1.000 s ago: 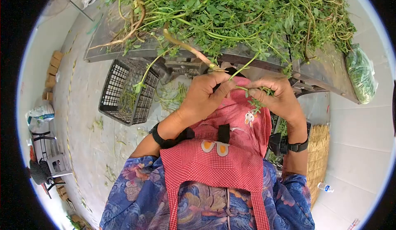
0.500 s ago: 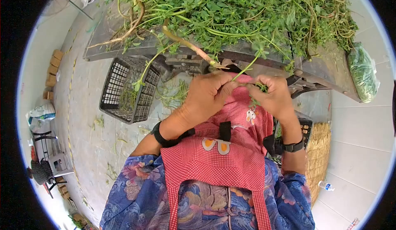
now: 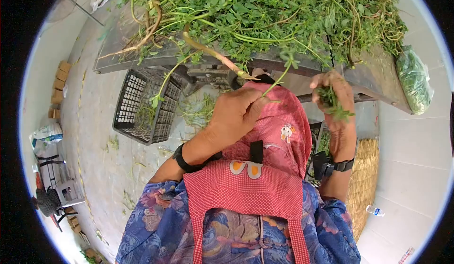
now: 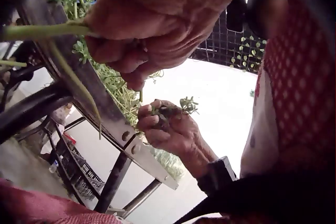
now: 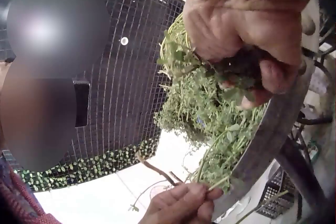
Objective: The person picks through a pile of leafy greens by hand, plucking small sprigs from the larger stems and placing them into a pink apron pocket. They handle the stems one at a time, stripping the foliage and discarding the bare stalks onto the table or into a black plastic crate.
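My left hand (image 3: 236, 112) is curled around a leafy green plant in front of the apron. Its thick, pinkish-brown stem (image 3: 218, 56) sticks out toward the table, and a thin green shoot (image 3: 280, 80) rises between thumb and forefinger. In the left wrist view, part of the green stem (image 4: 42, 32) runs left from that hand. My right hand (image 3: 345, 96), near the table's front edge, holds a small bunch of leafy sprigs (image 3: 329, 101) within its curled fingers. The left wrist view also shows leaves (image 4: 188, 105) poking out of the right hand.
A large heap of greens (image 3: 274, 18) covers the table (image 3: 118, 60). At its right end sits a plastic bag of greens (image 3: 414, 84). Below stands a black crate (image 3: 163, 122) with some stems inside; cut bits lie on the floor. A straw mat (image 3: 365, 179) is at the right.
My right hand has moved away from the left, to the right and up toward the table edge, carrying leafy sprigs. The left hand stays nearly in place with its plant.
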`<state>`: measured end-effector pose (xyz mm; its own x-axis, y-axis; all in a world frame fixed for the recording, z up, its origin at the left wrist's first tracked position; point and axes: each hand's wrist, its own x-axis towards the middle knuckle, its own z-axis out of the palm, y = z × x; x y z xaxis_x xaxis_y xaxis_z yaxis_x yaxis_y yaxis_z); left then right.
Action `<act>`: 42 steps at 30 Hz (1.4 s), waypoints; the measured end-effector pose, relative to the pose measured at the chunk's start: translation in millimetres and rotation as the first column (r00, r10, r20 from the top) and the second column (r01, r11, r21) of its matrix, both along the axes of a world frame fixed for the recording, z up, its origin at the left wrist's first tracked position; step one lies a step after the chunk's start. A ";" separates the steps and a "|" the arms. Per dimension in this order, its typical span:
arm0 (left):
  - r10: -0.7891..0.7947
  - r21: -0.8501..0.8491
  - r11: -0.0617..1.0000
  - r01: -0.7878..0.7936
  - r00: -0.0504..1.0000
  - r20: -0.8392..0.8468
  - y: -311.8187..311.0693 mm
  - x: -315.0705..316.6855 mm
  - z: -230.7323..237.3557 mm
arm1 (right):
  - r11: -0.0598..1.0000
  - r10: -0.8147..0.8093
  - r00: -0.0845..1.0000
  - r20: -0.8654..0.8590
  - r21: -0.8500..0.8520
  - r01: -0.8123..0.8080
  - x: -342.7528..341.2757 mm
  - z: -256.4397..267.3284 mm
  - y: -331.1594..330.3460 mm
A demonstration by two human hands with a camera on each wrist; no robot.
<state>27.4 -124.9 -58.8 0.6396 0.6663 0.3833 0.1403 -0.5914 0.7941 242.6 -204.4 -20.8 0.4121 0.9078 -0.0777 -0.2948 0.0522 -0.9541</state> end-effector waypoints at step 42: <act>0.534 0.497 0.831 -0.250 0.607 -0.588 92.8 -200.6 -52.4 | 0.979 -0.185 0.963 0.194 0.123 0.164 23.3 19.0 -0.8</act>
